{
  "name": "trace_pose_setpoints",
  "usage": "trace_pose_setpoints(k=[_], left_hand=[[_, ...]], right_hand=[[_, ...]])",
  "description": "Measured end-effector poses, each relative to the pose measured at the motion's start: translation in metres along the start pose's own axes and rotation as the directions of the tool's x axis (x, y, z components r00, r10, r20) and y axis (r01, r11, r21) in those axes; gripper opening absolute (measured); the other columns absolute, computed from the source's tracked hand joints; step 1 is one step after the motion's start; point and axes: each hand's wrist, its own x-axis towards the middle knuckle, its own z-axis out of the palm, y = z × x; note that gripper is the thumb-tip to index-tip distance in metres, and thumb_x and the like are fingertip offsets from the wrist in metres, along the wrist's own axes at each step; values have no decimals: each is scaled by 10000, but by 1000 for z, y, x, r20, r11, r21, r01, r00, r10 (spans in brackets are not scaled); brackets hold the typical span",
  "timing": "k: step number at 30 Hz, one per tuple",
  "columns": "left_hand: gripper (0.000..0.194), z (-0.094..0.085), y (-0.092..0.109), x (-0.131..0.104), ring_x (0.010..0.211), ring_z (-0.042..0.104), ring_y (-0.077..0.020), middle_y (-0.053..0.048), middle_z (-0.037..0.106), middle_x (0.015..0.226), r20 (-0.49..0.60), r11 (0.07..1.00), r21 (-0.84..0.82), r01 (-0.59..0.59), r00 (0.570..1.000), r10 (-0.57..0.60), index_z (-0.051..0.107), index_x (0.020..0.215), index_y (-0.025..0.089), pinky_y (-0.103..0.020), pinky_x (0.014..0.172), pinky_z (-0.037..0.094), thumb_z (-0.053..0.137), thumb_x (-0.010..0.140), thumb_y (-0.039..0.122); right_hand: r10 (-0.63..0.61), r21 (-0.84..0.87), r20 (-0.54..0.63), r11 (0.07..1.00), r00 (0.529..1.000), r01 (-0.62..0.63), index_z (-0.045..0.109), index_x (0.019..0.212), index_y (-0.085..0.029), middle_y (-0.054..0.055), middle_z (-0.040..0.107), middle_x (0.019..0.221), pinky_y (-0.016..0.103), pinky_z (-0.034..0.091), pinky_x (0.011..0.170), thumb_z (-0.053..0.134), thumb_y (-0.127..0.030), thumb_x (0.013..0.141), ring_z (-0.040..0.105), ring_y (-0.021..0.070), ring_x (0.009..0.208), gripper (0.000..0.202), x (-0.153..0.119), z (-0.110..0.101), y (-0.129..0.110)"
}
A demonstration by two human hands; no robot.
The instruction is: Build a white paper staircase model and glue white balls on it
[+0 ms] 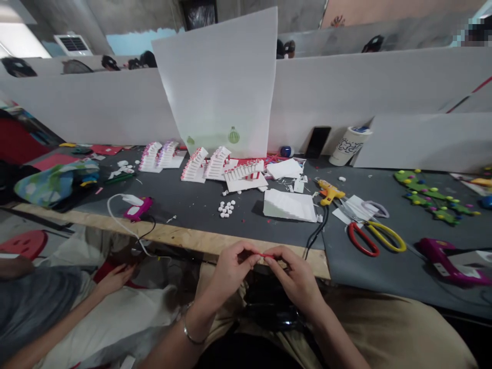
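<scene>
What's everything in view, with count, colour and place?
Table: count unclear, dark grey, across view
Boards: several, white, back
Stepped models: about five, white, coloured tips, back
Sheets: several, white, centre right
Balls: about a dozen grouped, white, centre
Glue gun: one, yellow, centre right
Scissors: count unclear, red, yellow and grey handles, right
Devices: two, purple, left and right
Slab: one, black, back right
Roll: one, white and blue, back right
Leafy decoration: count unclear, green, right
Cloth: one, blue and green, left
Neighbour's hand: one, bare, left
Thin piece: one, red, front centre
Left hand: one, bare, holding thin piece
Right hand: one, bare, likewise
</scene>
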Motion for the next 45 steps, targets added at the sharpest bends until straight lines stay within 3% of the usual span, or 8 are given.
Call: trace_pose_setpoints(k=[7, 16, 22, 27, 32, 38, 41, 45], left_hand=[[219, -2, 0, 3, 583, 568, -120, -7, 626, 673, 109, 978, -163, 132, 987, -115, 641, 806, 152, -218, 527, 451, 690, 761, 361], [163, -1, -1, 7, 623, 550, -125, -2, 611, 684, 46, 992, -120, 38, 998, -33, 653, 773, 164, -228, 586, 443, 704, 747, 316], [215, 26, 3, 17, 668, 571, -123, -3, 645, 745, 29, 954, -293, 63, 998, -57, 655, 824, 175, -215, 600, 452, 751, 702, 324], [246, 50, -2, 22, 615, 540, -98, 3, 652, 715, -36, 886, -454, 90, 992, -119, 683, 816, 168, -208, 600, 442, 766, 686, 361], [238, 54, -2, 17, 710, 575, -140, -37, 671, 792, -76, 927, -375, 5, 996, -36, 729, 805, 155, -246, 673, 467, 728, 728, 380], [246, 53, 1, 12, 622, 540, -106, -8, 599, 771, -80, 899, -436, -50, 997, 17, 662, 757, 154, -235, 592, 461, 708, 747, 396], [263, 54, 0, 11, 574, 526, -85, 11, 579, 776, -74, 873, -487, -37, 997, 0, 612, 763, 163, -222, 544, 446, 727, 724, 397], [285, 50, 2, 9, 568, 527, -70, -26, 635, 917, -108, 874, -484, -49, 994, -4, 578, 762, 161, -224, 552, 452, 727, 720, 400]], right_hand=[[-120, -83, -9, 989, 993, 119, 668, 871, -230, 44, 711, 792, 282, 519, 666, 530, -317, 925, 667, 181, 734, 172, 1, 0, 6], [-87, -43, -62, 995, 994, 85, 651, 876, -215, 39, 698, 788, 274, 507, 655, 532, -288, 912, 640, 166, 714, 144, -2, 1, 4], [-19, -9, -224, 1000, 974, 18, 652, 831, -216, 36, 696, 776, 276, 494, 655, 554, -292, 894, 636, 170, 727, 140, -2, 0, 10], [109, 195, -303, 980, 947, -51, 673, 839, -214, 31, 695, 765, 279, 507, 674, 583, -347, 880, 639, 172, 722, 165, -2, 2, 11], [280, 497, -237, 858, 930, -132, 652, 815, -207, 23, 674, 724, 285, 508, 652, 620, -470, 848, 611, 168, 680, 267, -6, 7, 15], [337, 656, -138, 735, 931, -169, 585, 709, -208, -24, 529, 634, 248, 430, 600, 623, -496, 848, 474, 128, 611, 322, -11, 23, 22], [347, 637, -115, 745, 931, -199, 546, 682, -209, -26, 498, 641, 248, 416, 588, 568, -516, 879, 457, 129, 612, 365, -13, 28, 23], [300, 484, -114, 849, 947, -211, 569, 716, -215, -17, 536, 663, 261, 450, 614, 535, -525, 891, 505, 149, 637, 358, -16, 25, 20]])
